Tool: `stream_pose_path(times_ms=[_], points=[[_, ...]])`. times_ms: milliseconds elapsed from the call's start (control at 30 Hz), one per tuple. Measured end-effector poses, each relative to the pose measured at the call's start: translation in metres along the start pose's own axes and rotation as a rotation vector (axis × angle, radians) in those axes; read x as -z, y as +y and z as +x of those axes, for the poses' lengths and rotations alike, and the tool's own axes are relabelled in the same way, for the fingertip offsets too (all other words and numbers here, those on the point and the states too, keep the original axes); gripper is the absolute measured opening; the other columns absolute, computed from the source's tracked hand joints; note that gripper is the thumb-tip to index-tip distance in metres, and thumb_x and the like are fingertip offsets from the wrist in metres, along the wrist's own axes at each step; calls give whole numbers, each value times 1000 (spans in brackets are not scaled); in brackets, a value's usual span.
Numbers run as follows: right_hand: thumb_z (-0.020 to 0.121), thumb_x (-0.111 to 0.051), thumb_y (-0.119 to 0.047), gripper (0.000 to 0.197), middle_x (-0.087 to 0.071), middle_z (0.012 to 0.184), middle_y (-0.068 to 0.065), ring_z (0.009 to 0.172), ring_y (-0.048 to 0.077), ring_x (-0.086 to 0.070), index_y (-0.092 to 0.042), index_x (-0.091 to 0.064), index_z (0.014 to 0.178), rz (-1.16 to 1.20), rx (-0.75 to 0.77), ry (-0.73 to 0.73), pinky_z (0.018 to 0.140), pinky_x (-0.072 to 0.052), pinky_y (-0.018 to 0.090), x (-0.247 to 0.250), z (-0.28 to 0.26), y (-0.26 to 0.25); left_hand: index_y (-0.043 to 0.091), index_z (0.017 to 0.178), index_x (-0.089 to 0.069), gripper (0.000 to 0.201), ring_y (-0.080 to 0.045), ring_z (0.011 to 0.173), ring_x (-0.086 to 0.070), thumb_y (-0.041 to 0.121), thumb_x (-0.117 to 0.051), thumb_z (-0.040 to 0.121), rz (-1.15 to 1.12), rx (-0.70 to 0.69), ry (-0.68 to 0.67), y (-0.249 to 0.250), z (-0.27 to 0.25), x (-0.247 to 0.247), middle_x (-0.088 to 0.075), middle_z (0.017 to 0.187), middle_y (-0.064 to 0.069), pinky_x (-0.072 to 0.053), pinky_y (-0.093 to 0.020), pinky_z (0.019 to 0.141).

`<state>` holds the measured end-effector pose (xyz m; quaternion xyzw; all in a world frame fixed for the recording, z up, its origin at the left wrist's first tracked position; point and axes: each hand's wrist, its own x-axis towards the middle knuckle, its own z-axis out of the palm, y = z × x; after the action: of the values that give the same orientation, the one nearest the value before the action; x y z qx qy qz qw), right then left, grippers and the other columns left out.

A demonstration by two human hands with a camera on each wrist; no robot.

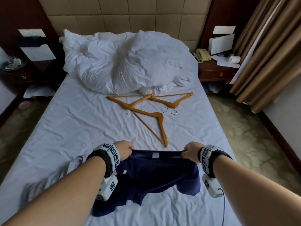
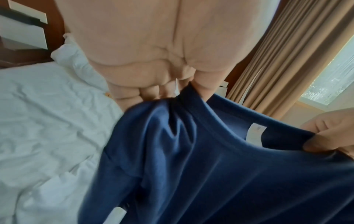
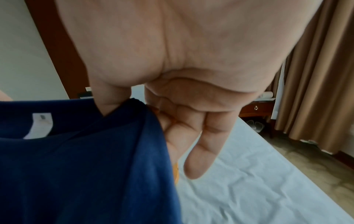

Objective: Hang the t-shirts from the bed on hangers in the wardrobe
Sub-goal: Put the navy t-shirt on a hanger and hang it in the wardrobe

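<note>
A navy blue t-shirt [image 1: 156, 175] is held up over the foot of the bed [image 1: 65, 121], its collar stretched between both hands. My left hand [image 1: 126, 150] pinches the collar's left end, my right hand [image 1: 189, 150] pinches its right end. A white label [image 1: 155, 155] shows inside the neck. In the left wrist view the left hand [image 2: 178, 89] pinches the t-shirt [image 2: 210, 174]; in the right wrist view the right hand [image 3: 132, 106] pinches the t-shirt [image 3: 86, 166], its little finger hanging free. Three wooden hangers [image 1: 156, 115] lie on the sheet beyond the hands. A grey garment [image 1: 71, 165] lies blurred under my left arm.
A crumpled white duvet [image 1: 130, 62] fills the head of the bed. Dark nightstands flank it; the right nightstand [image 1: 216, 70] carries a phone [image 1: 202, 54] and papers. Brown curtains [image 1: 268, 54] hang on the right. Patterned carpet [image 1: 244, 128] runs along both sides.
</note>
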<state>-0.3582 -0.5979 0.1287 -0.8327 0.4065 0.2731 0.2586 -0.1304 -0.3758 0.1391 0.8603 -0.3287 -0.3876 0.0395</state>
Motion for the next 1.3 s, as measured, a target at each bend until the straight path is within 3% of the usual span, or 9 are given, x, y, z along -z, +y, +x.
stream_pose_path(times_ms=[67, 167, 267, 333, 433, 567, 800, 1067, 1300], points=[[86, -62, -35, 20, -60, 70, -2, 70, 22, -58, -19, -64, 76, -1, -3, -29, 62, -42, 29, -16, 12, 9, 30, 96, -69, 27, -17, 95, -66, 10, -50, 95, -9, 28, -27, 2, 10, -16, -71, 102, 2, -55, -26, 78], [83, -62, -30, 15, -66, 79, -1, 81, 24, -65, -20, -71, 88, -2, 12, -64, 65, -45, 28, -40, 29, 21, 27, 102, -72, 26, -20, 97, -67, 14, -51, 95, -31, 60, -24, 2, 26, -36, -72, 104, -1, -56, -32, 88], [83, -62, -28, 16, -66, 80, -3, 80, 21, -62, -21, -72, 94, 36, -4, -71, 60, -42, 26, -59, 43, 29, 17, 108, -71, 21, -24, 96, -64, 25, -54, 100, -25, 63, 7, 3, 48, -49, -70, 106, -7, -52, -31, 85], [84, -62, -29, 13, -64, 78, -5, 80, 20, -61, -24, -70, 92, 67, -23, -54, 57, -39, 26, -66, 57, 31, 10, 97, -65, 24, -26, 86, -60, 30, -51, 103, -77, 71, 40, 3, 68, -56, -66, 95, -9, -48, -33, 77], [85, -64, -29, 15, -66, 83, -2, 82, 22, -62, -23, -72, 95, 116, -65, -28, 62, -42, 27, -76, 75, 33, 10, 81, -50, 30, -26, 72, -51, 30, -48, 104, -172, 94, 88, 5, 93, -72, -55, 79, -10, -37, -34, 65], [87, -65, -30, 19, -73, 91, 7, 87, 27, -67, -15, -73, 96, 183, -133, 7, 71, -50, 30, -92, 104, 35, 9, 82, -45, 28, -25, 65, -42, 28, -46, 103, -259, 115, 94, -2, 126, -97, -47, 75, -11, -30, -35, 59], [88, -69, -45, 33, -72, 89, 8, 80, 28, -64, -13, -72, 95, 272, -189, -16, 67, -45, 32, -117, 150, 40, 3, 94, -58, 29, -25, 66, -48, 29, -48, 102, -282, 154, 25, -17, 183, -116, -53, 77, -10, -35, -32, 59], [92, -63, -29, 10, -68, 89, 2, 83, 24, -63, -22, -68, 97, 306, -252, -5, 66, -42, 28, -121, 207, 36, 9, 83, -48, 30, -24, 65, -45, 30, -43, 104, -289, 177, -4, -23, 235, -125, -51, 78, -10, -34, -34, 59], [88, -64, -26, 26, -69, 99, 1, 92, 24, -64, -25, -68, 114, 320, -271, -57, 77, -50, 30, -131, 251, 28, 13, 79, -43, 31, -24, 63, -42, 36, -48, 100, -321, 205, -22, -34, 267, -139, -45, 72, -6, -35, -34, 59]])
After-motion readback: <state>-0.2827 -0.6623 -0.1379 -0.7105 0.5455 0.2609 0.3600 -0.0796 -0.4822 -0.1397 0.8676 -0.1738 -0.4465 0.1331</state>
